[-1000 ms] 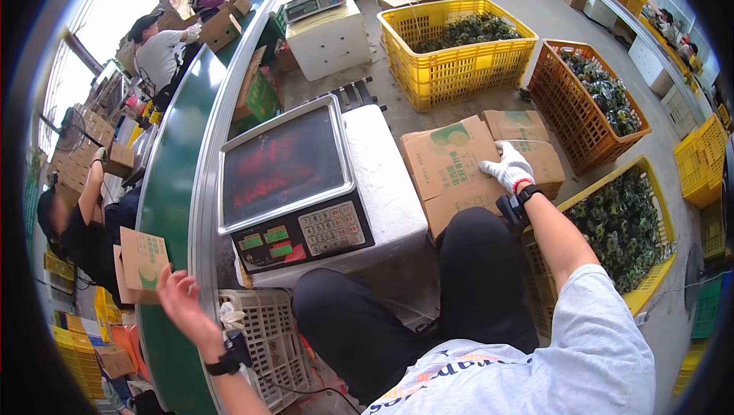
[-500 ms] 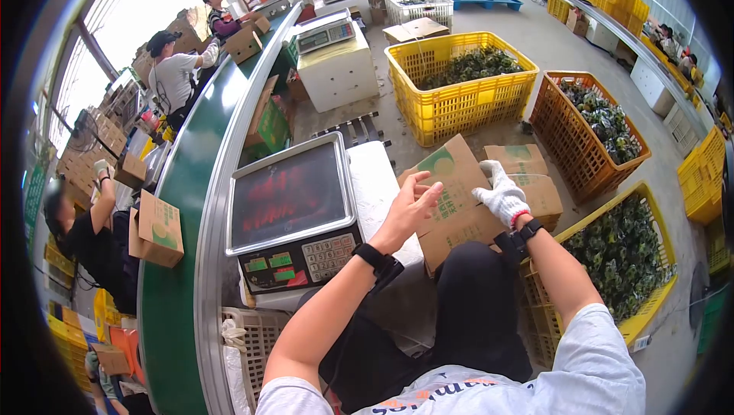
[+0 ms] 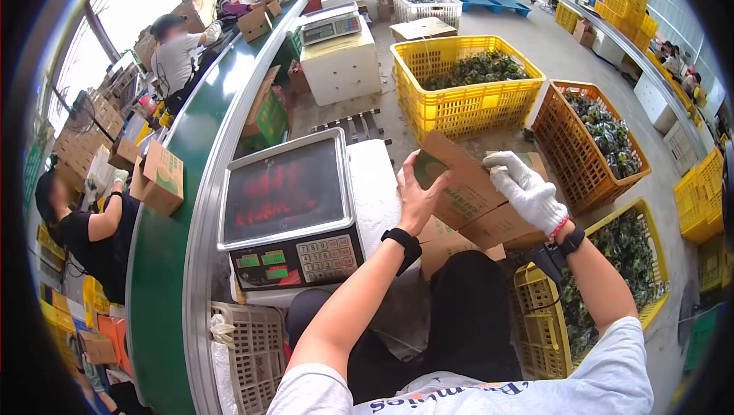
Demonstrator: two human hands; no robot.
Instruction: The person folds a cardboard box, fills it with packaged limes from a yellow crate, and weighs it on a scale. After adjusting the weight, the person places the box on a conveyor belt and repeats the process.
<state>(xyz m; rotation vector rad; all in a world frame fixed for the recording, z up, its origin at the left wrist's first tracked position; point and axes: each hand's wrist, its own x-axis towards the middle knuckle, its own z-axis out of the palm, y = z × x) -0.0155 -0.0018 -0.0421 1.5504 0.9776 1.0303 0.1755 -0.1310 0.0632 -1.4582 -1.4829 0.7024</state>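
Note:
A flattened brown cardboard box (image 3: 462, 193) with green print is raised and tilted in front of my knees. My bare left hand (image 3: 419, 197) is closed on its left edge, thumb on the near face. My right hand (image 3: 529, 192), in a white knit glove, has its fingers curled over the right edge. More flat cardboard (image 3: 440, 245) lies beneath, partly hidden by the raised box. To the left sits a digital scale (image 3: 290, 208) with a metal-rimmed tray and lit green displays; its tray holds nothing.
Yellow crates (image 3: 466, 109) and an orange crate (image 3: 585, 147) hold dark green produce in small clear wrapping. A green conveyor belt (image 3: 172, 262) runs along the left, carrying an open carton (image 3: 159, 178). Several co-workers stand beyond it. A grey crate (image 3: 256, 354) stands below the scale.
The cardboard box has been lifted and tilted up from the flat stack. My left hand has closed on its left edge, and my right hand has shifted along the right edge.

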